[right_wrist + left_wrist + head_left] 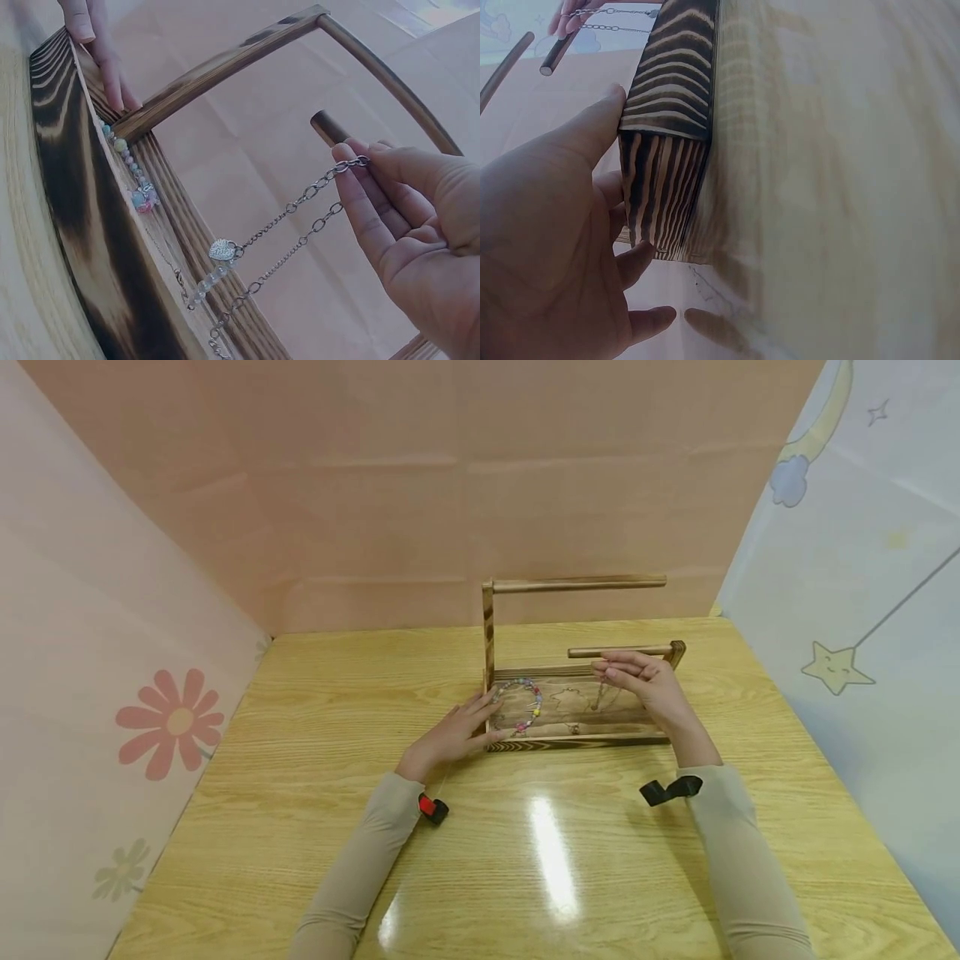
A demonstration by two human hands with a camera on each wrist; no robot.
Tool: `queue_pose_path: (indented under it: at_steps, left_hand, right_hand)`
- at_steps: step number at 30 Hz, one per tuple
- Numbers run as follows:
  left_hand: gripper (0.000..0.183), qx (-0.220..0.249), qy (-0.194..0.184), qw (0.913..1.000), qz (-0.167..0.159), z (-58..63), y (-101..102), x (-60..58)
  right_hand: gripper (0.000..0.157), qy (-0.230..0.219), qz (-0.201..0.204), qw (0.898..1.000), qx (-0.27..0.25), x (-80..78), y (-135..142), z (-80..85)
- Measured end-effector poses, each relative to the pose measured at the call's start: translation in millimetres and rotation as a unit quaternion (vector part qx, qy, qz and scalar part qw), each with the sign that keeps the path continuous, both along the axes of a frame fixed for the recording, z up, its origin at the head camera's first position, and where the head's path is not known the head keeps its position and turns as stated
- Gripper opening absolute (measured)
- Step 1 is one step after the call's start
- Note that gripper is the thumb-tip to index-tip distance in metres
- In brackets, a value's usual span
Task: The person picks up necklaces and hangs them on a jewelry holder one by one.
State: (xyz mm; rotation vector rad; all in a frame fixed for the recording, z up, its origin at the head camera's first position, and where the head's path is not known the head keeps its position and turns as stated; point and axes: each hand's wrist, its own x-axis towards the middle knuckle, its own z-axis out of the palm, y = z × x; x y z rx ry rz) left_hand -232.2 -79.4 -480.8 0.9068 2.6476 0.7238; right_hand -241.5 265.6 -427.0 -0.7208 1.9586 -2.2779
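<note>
The right wrist view crops the chain (291, 208).

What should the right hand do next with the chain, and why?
Probably, move the right hand toward the free end of the lower bar: it pinches the chain, which hangs in two strands, and that free end is close and uncovered.

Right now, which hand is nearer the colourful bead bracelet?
Left: the left hand is beside the bead bracelet; the right hand is farther away, to its right, holding a chain.
</note>
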Motion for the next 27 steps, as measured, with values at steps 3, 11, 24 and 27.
queue_pose_path:
  at_steps: [3,11,24,27]
  left_hand:
    - [0.065,-0.001,0.003,1.0,0.0,-0.1,0,0.0]
    - [0.064,0.003,0.014,0.9999,-0.006,-0.9,0,-0.6]
    - [0.065,-0.01,0.031,0.9992,-0.025,4.6,-2,-0.9]
    - [0.066,-0.011,0.034,0.999,-0.026,4.8,-1,-1.0]
  right_hand:
    - [0.034,0.002,-0.005,1.0,0.006,-0.1,-1,2.4]
    - [0.031,0.025,-0.022,0.999,0.008,-0.2,-7,13.6]
    - [0.028,0.016,-0.058,0.998,0.027,2.2,-14,34.1]
    - [0.029,0.006,-0.066,0.997,0.027,1.9,-16,39.0]
